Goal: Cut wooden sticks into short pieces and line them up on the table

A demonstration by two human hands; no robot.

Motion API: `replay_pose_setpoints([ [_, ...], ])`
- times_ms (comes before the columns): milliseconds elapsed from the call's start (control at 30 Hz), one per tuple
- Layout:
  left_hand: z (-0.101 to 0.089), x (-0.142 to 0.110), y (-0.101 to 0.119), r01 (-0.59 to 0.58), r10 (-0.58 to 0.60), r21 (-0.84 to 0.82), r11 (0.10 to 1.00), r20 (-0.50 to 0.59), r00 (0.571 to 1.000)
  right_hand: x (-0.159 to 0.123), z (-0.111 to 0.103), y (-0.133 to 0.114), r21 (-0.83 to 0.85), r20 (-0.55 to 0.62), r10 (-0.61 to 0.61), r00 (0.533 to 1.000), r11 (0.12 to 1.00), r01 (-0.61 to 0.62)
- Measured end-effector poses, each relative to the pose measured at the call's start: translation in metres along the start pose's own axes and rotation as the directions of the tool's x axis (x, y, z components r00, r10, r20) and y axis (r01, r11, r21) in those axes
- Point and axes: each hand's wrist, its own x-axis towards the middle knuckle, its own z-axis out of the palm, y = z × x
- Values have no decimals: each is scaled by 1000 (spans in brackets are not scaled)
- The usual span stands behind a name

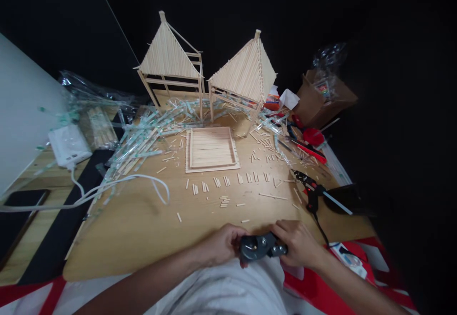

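Near the table's front edge, my right hand [298,243] is wrapped round the handles of a black hand cutter [261,247] with a curved jaw. My left hand [226,244] is closed beside the jaw end, its fingertips partly hidden behind the tool. A small pale spot shows inside the jaw; what my left fingers hold cannot be made out. Ahead of my hands lie short cut wooden sticks [224,201] in small groups. Beyond them is a flat stick panel [212,148] with a raised rim.
Two stick-built models, a left roofed frame [169,55] and a right roofed frame [246,70], stand at the back. A glue gun [310,189] lies at right. Plastic-wrapped sticks [143,139], a white cable [117,182] and a phone [23,215] are left. A cardboard box [310,98] stands back right.
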Motion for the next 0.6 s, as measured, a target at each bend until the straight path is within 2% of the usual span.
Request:
replay_pose_setpoints([
  [100,9,8,-16,32,-30,-50,998,24,999,-23,14,1,91,66,74,995,993,-80],
  [233,18,23,-28,62,-55,-72,996,92,994,-50,25,3,170,86,186,979,965,-198],
  [367,24,40,-22,76,-62,-88,993,151,987,-69,32,4,202,58,279,959,937,-285],
  [467,29,51,-8,68,-50,-108,992,165,985,-70,33,1,297,-31,384,923,885,-359],
  [500,30,54,-3,59,-39,-118,991,159,986,-67,32,-1,380,-60,449,892,836,-395],
  [533,31,55,3,45,-25,-128,991,149,988,-61,29,-3,494,-77,536,841,753,-435],
  [567,31,54,8,23,-5,-135,991,133,991,-54,24,-5,625,-74,626,776,635,-453],
  [600,31,52,12,-3,19,-139,990,113,993,-44,17,-6,762,-39,706,707,479,-436],
])
